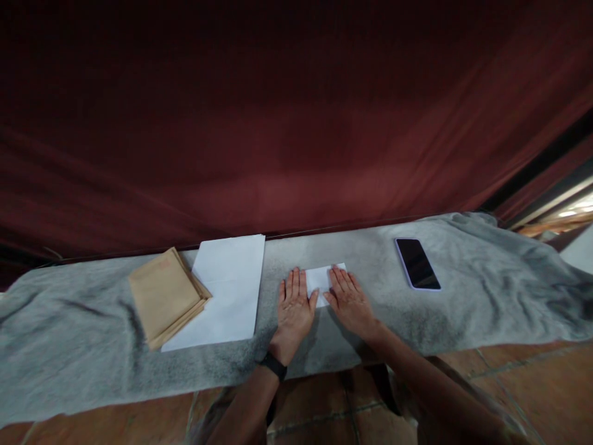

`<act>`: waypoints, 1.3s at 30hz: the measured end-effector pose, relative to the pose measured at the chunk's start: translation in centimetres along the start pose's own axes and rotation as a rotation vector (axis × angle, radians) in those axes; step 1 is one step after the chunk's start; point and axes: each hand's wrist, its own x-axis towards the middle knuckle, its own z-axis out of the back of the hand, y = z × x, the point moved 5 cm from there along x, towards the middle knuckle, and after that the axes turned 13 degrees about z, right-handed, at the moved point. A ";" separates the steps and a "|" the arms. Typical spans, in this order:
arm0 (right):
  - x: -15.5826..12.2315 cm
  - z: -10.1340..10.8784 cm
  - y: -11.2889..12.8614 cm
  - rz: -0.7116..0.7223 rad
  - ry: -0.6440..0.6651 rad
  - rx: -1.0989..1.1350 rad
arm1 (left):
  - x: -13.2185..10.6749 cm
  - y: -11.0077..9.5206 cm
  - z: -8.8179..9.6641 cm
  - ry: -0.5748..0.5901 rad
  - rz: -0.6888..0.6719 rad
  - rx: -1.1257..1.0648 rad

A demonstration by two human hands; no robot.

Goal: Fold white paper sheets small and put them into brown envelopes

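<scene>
Left hand (295,309), right hand (351,306) flat, opened out on small white paper (317,282); far edge runs sideways, long axis unclear

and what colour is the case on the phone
Pale lilac: the case shows as a thin rim around the phone in the head view.

No legible text; faint reddish mark (164,263) on brown paper stack (163,298), unreadable.

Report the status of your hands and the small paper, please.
Left hand, right hand: palm-down over opposite ends of small white paper. Paper's middle exposed. Phone apart, to the right.
</scene>
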 end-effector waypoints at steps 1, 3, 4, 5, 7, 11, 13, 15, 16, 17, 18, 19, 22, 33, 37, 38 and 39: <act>-0.1 0.0 -0.2 -0.005 0.004 -0.010 | 0.0 0.1 0.0 -0.008 0.006 -0.006; -0.4 0.0 -0.6 -0.013 0.012 -0.027 | -0.1 0.4 0.0 -0.020 0.015 -0.016; -0.5 0.0 -0.8 -0.019 0.016 -0.034 | -0.2 0.6 0.0 -0.025 0.018 -0.018; -0.6 0.0 -1.0 -0.025 0.020 -0.040 | -0.2 0.8 -0.1 -0.028 0.020 -0.020; -0.9 0.1 -1.4 -0.035 0.024 -0.050 | -0.2 1.1 -0.1 -0.034 0.025 -0.022; -1.2 0.2 -1.6 -0.037 0.017 -0.072 | -0.1 1.6 0.2 -0.071 0.048 -0.039; -1.2 0.3 -1.6 -0.037 0.007 -0.079 | -0.2 1.2 0.8 -0.103 0.040 -0.065; -1.2 0.2 -1.5 -0.038 0.000 -0.081 | -0.5 0.2 1.2 -0.125 -0.010 -0.107; -1.2 0.2 -1.5 -0.038 -0.002 -0.083 | -0.8 -0.6 1.4 -0.127 -0.051 -0.131; -1.2 0.1 -1.5 -0.037 -0.001 -0.086 | -1.2 -1.5 1.4 -0.124 -0.095 -0.155; -1.3 0.1 -1.5 -0.036 0.002 -0.090 | -1.6 -2.4 1.4 -0.118 -0.140 -0.177; -1.3 0.0 -1.5 -0.033 0.004 -0.095 | -2.0 -3.2 1.2 -0.106 -0.182 -0.193; -1.6 -0.2 -1.6 -0.016 0.014 -0.113 | -3.0 -4.9 0.6 -0.084 -0.242 -0.220; -1.6 0.1 -2.1 -0.041 0.026 -0.098 | -3.1 -3.1 -0.1 -0.076 -0.154 -0.141; -1.9 0.1 -2.6 -0.072 0.016 -0.077 | -2.9 -1.9 0.2 -0.072 -0.097 -0.124; -2.0 0.1 -2.8 -0.080 0.017 -0.077 | -2.9 -1.6 0.2 -0.073 -0.087 -0.126; -2.0 0.1 -3.0 -0.088 0.021 -0.079 | -2.9 -1.4 0.3 -0.073 -0.079 -0.129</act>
